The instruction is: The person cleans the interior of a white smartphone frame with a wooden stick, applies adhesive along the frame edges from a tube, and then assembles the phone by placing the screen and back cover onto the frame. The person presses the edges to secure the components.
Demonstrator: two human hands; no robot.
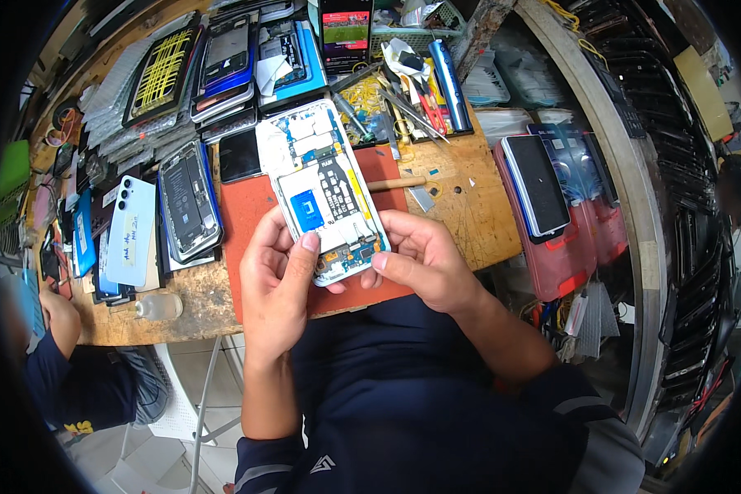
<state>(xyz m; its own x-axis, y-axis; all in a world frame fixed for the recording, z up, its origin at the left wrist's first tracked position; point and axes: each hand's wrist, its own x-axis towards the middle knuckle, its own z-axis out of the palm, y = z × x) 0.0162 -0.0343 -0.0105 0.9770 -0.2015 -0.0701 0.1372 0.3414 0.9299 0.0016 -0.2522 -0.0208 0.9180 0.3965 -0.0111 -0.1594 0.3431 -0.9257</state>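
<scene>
An opened phone (355,193) with a white frame, its battery and circuit boards bare, is held between my two hands above a red work mat (247,216). My left hand (278,272) grips its lower left edge, the thumb lying over the inside near a blue patch on the battery. Closed on the lower right edge is my right hand (424,259), its thumb beside the small lower board. My other fingers are mostly hidden underneath the phone. Just past it, a wooden-handled tool (401,183) lies across the mat's edge.
Stacks of phone parts (165,78) fill the back left. Tweezers (416,114) and other tools sit in a tray at the back. A lit phone (345,37) stands behind. A pink-red case (543,255) is at the right. Another person's arm (58,325) rests at the left.
</scene>
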